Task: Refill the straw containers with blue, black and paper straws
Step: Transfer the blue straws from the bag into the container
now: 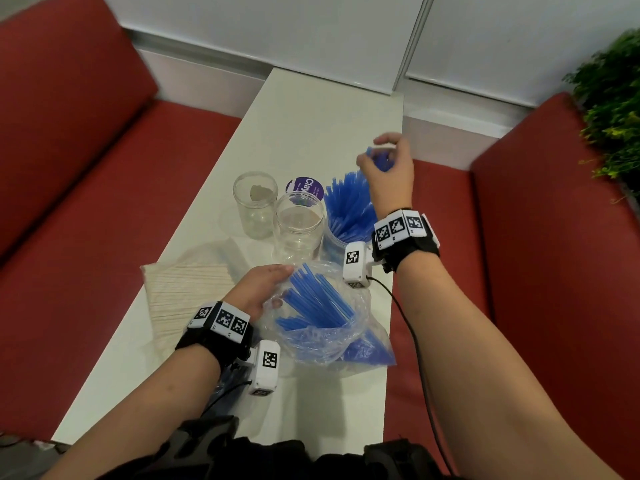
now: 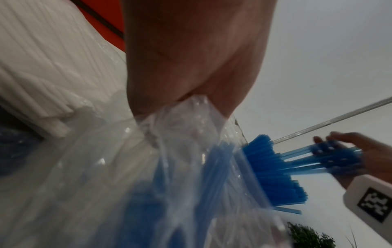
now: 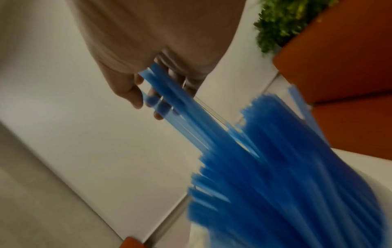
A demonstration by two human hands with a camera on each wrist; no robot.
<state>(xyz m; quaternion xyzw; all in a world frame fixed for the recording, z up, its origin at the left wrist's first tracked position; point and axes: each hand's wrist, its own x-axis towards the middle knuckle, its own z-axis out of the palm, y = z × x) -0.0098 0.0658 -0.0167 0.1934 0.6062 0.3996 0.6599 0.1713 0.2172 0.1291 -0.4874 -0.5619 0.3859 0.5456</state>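
Three clear jars stand mid-table. The left jar [image 1: 256, 206] and middle jar [image 1: 298, 230] hold no straws, and the right jar [image 1: 341, 233] is packed with blue straws [image 1: 348, 202]. My right hand [image 1: 379, 157] is above that jar and grips the upper ends of a small bunch of blue straws [image 3: 169, 95] whose lower ends are among those in the jar. My left hand [image 1: 277, 285] pinches the rim of a clear plastic bag [image 1: 322, 327] that lies nearer me with more blue straws [image 1: 311, 299] inside. A pack of paper straws [image 1: 187, 289] lies left of the bag.
A round purple lid [image 1: 304, 190] lies behind the jars. A dark bundle [image 1: 227, 379] shows under my left wrist. Red bench seats [image 1: 104, 188] flank the narrow white table [image 1: 311, 116], and a green plant [image 1: 613, 98] stands at the far right.
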